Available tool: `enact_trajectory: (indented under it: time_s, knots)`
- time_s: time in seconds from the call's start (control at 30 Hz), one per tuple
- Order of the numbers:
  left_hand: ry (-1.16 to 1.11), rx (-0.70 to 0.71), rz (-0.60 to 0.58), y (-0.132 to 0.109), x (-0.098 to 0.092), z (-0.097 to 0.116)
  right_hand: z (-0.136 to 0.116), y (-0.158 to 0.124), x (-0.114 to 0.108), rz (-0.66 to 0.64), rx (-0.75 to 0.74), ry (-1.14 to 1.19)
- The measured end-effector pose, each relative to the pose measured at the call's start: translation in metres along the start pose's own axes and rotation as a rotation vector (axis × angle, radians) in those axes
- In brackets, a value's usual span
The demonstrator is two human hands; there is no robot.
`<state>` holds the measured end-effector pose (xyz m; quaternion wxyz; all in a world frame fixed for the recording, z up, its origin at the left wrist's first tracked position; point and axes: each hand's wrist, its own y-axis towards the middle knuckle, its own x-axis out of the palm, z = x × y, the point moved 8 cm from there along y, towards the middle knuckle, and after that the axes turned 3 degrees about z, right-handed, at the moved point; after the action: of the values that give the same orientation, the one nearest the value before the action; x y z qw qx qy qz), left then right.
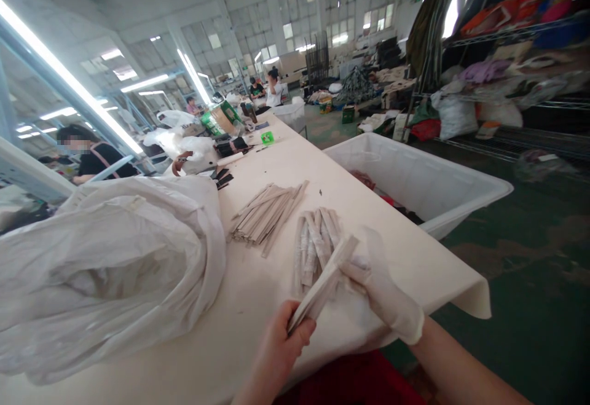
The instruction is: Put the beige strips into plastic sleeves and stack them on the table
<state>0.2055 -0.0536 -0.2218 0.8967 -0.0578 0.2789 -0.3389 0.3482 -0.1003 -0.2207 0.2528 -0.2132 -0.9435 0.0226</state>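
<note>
A bundle of thin, flat beige strips [325, 282] is tilted up over the table edge, its lower end in the grip of my bare left hand [288, 340]. My right hand [385, 297], in a white glove, is at the bundle's upper part, fingertips against its side. Motion smears its fingers, and a pale, see-through blur beside them may be film or a finger. Just behind lie several bundles [308, 248] of similar strips, shiny as if wrapped in clear film. Farther back to the left is a loose pile of strips [267, 214].
A large white cloth sack [115, 270] covers the table's left side. Against the right edge stands a white plastic tub [442, 187] with fabric inside. A small green box [267, 137] and plastic bags [193, 153] lie farther along. A person [99, 156] works at left; wire shelves [502, 98] stand right.
</note>
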Motion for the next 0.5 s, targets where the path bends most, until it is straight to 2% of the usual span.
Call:
enact_trajectory:
  time_s: [0.07,0.13,0.2,0.27,0.37,0.4,0.43,0.5]
  knots:
    - [-0.049,-0.024,0.044,0.001,-0.001,-0.004,0.007,-0.005,0.008,-0.007,0.057,0.072]
    - [-0.090,0.006,0.160,0.002,-0.007,-0.001,0.017,-0.009,0.021,-0.073,0.125,0.156]
    - [-0.143,0.020,0.231,0.001,-0.012,-0.001,0.025,-0.008,0.026,-0.105,0.182,0.233]
    - [-0.186,0.008,0.223,0.001,-0.011,-0.006,0.027,0.000,0.013,-0.047,0.201,0.276]
    - [-0.191,0.007,0.154,0.003,-0.001,-0.008,0.025,0.014,-0.015,0.119,0.160,0.305]
    - [-0.178,0.021,0.146,0.005,0.002,-0.005,0.029,0.014,-0.025,0.245,0.168,0.300]
    - [-0.165,0.037,0.152,0.008,0.006,0.000,0.033,0.013,-0.026,0.280,0.173,0.313]
    - [-0.148,0.072,0.186,0.013,0.011,0.011,0.037,0.009,-0.013,0.208,0.160,0.363]
